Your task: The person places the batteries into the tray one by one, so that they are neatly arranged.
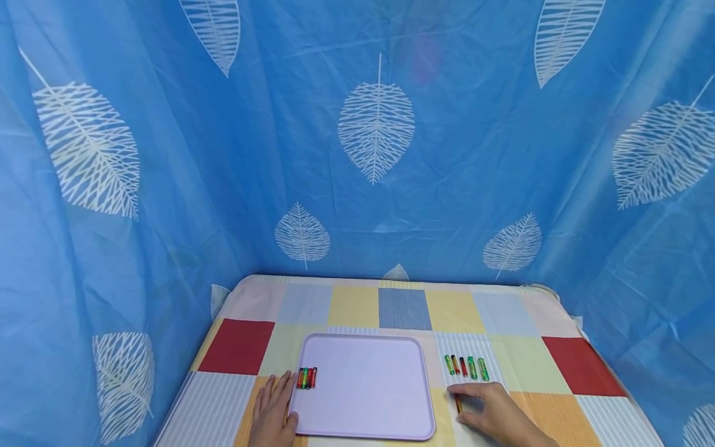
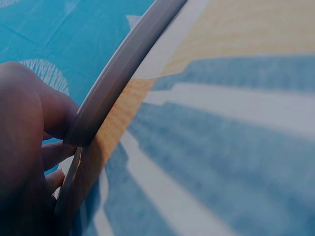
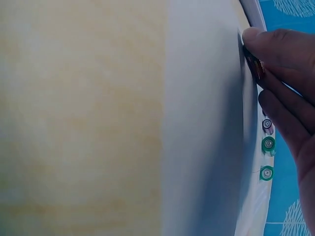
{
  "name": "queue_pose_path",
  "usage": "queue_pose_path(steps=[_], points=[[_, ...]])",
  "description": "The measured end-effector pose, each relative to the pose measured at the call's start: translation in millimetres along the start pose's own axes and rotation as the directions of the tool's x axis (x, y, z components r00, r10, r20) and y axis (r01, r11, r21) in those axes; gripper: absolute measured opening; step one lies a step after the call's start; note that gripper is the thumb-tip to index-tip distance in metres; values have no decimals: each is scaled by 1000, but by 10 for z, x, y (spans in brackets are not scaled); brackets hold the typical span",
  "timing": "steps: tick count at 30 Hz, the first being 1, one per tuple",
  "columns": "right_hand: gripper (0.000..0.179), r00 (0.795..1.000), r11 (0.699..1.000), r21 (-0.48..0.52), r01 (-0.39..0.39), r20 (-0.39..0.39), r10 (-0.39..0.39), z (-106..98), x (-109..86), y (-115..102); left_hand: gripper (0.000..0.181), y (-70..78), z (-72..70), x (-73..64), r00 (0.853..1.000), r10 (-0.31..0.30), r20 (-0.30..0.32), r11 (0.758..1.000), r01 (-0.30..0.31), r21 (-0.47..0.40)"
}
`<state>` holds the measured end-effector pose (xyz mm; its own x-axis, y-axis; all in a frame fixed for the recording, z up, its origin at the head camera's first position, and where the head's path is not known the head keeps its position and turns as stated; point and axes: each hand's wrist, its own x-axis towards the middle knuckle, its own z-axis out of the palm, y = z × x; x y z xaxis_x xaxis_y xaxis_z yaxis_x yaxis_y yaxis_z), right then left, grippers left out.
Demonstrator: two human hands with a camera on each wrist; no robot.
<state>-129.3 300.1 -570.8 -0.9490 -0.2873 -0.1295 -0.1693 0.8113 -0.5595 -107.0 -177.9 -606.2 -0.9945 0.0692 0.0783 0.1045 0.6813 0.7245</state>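
Observation:
My right hand point(image 1: 494, 413) pinches a battery point(image 1: 459, 403) between thumb and fingertips, low over the cloth right of the tray. In the right wrist view the same dark battery point(image 3: 254, 65) shows between the thumb and the fingers. My left hand point(image 1: 274, 413) lies at the left edge of a pale lilac tray point(image 1: 368, 397), fingers extended and touching its rim. Up close, the left wrist view has the fingers at the tray rim point(image 2: 106, 93). Inside the tray, by its left side, several red and green batteries point(image 1: 306, 378) stand side by side in a tight row.
Beyond my right hand, several green and dark red batteries point(image 1: 472, 368) lie spaced in a row on the cloth. A patchwork tablecloth point(image 1: 404, 308) covers the table. Blue curtains with white leaf prints point(image 1: 313, 155) enclose its back and sides.

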Motion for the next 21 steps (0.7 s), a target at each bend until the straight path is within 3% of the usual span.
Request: queue_pose_path(steps=[9,13,21], points=[[44,999,998,-41,38,-7,-39,9,13,-57,72,6,-4,-16,1000,13,-13,1000,-13,-1],[43,995,996,-36,85,-48,-87,5,57,-109,72,-9,6,-16,1000,20,-18,1000,-20,-3],[40,945,959,-31,281,-163,-282,76,276,-268,73,9,6,-8,1000,3,-5,1000,-3,-13]])
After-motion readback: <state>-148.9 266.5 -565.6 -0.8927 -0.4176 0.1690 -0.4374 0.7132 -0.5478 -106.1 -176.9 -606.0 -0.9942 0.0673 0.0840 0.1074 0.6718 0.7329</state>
